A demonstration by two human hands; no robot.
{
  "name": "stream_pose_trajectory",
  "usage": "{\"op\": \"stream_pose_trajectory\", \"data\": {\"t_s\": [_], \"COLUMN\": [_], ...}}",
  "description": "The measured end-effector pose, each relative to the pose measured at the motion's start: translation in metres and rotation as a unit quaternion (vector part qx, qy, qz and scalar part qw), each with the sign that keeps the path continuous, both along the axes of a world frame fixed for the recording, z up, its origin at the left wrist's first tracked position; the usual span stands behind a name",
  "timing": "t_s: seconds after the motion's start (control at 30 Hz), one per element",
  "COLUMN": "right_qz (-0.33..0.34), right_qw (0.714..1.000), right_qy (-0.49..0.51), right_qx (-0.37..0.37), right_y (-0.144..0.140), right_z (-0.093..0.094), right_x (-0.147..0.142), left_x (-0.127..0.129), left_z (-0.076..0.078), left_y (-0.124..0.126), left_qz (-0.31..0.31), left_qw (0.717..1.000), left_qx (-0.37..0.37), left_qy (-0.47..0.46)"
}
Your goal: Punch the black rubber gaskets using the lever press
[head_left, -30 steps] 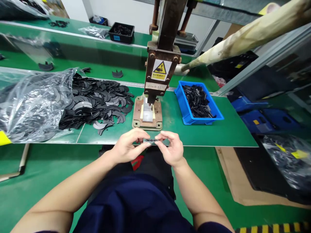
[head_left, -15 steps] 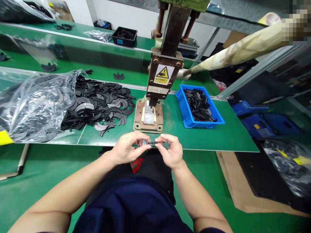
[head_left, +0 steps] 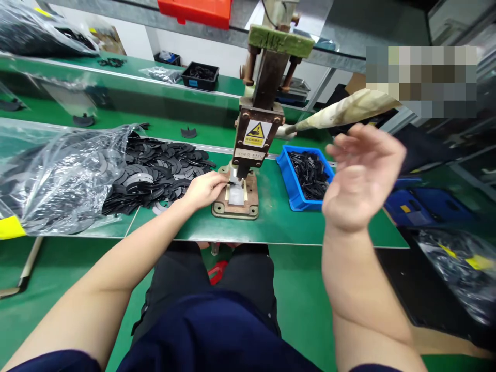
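The green worktop [head_left: 279,227] carries a hand press [head_left: 253,129]. Left of the press spills a heap of black crescent parts [head_left: 155,170]; right of it sits a blue bin [head_left: 300,194]. The right hand [head_left: 360,175] hangs loose and blurred, fingers spread, near the press lever [head_left: 344,111]. The left hand [head_left: 205,188] pinches a small black part [head_left: 231,183] at its fingertips, on the press base under the ram.

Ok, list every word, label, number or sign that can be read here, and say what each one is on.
Yellow warning label on the press head: a black triangle pictogram; the characters under it are too small to read.
White strip below that label: its print is too small to read.
Blue sticker on the black bin: blurred, unreadable.
No other text is legible.
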State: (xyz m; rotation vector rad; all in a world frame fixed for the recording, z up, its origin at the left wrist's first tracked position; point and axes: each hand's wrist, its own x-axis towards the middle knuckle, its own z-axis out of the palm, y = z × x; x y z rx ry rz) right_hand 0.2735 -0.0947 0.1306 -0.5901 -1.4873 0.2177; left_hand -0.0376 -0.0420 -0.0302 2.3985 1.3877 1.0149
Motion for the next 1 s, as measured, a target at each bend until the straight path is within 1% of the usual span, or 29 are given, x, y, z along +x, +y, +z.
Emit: {"op": "stream_pose_trajectory", "data": {"t_s": [0.07,0.1,0.13,0.17,0.2,0.27,0.3,0.37,0.43,0.5,0.7,0.83,0.93,1.0], "right_qz": [0.028,0.046,0.063,0.072,0.071,0.051,0.045,0.056,0.075,0.074,0.019,-0.016,-0.028,-0.032], "right_qw": [0.999,0.999,0.997,0.995,0.994,0.995,0.997,0.997,0.995,0.993,0.99,0.993,0.995,0.996], "right_qy": [0.0,-0.016,-0.04,-0.062,-0.078,-0.079,-0.067,-0.049,-0.057,-0.079,-0.136,-0.112,-0.076,-0.062], "right_qx": [0.018,0.014,0.003,-0.006,-0.014,-0.023,-0.019,-0.004,0.024,0.041,0.036,0.037,0.05,0.06], "right_y": [0.002,0.001,-0.001,-0.002,-0.003,-0.003,-0.002,-0.001,-0.003,-0.007,-0.029,-0.032,-0.03,-0.028], "right_z": [0.044,0.061,0.074,0.083,0.088,0.089,0.085,0.075,0.061,0.045,-0.012,-0.047,-0.061,-0.066], "right_x": [-0.006,-0.01,-0.014,-0.018,-0.022,-0.029,-0.031,-0.034,-0.033,-0.032,-0.027,-0.029,-0.033,-0.035], "left_x": [0.006,0.009,0.012,0.015,0.017,0.019,0.02,0.02,0.019,0.018,0.019,0.02,0.016,0.005], "left_z": [0.001,0.002,0.003,0.005,0.007,0.011,0.012,0.014,0.014,0.013,0.015,0.015,0.016,0.021], "left_y": [0.009,0.011,0.012,0.012,0.012,0.012,0.012,0.012,0.013,0.013,0.012,0.01,0.012,0.022], "left_qz": [-0.003,-0.007,-0.011,-0.015,-0.018,-0.022,-0.025,-0.034,-0.045,-0.047,-0.048,-0.055,-0.066,-0.067], "left_qw": [0.999,0.997,0.995,0.993,0.992,0.989,0.988,0.987,0.986,0.985,0.988,0.989,0.988,0.984], "left_qx": [-0.017,-0.021,-0.022,-0.023,-0.022,-0.021,-0.02,-0.018,-0.018,-0.021,-0.017,-0.016,-0.022,-0.031], "left_qy": [0.05,0.073,0.093,0.111,0.126,0.145,0.15,0.154,0.158,0.162,0.144,0.138,0.14,0.162]}}
